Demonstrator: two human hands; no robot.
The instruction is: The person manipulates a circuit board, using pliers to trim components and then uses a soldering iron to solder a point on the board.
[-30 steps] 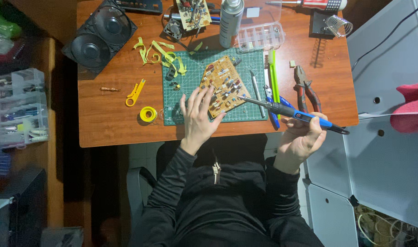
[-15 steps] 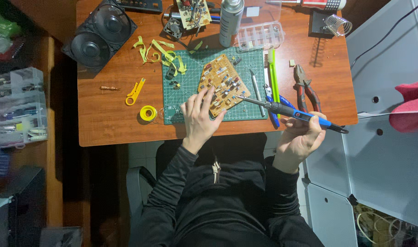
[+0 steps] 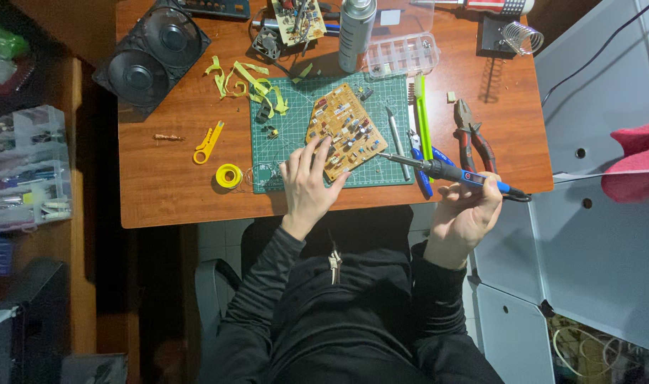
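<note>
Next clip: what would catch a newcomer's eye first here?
The tan circuit board on the green cutting mat at the desk's middle, with the left hand resting on its near edge. Beside it, the right hand holds a blue soldering iron pointed at the board. Black twin speakers sit far left.

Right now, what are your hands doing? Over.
Left hand on the circuit board. Right hand grips the soldering iron, tip just off the board. Knife lies beside it.

Tan circuit board [image 3: 344, 131], green gridded mat [image 3: 296, 107]
</note>
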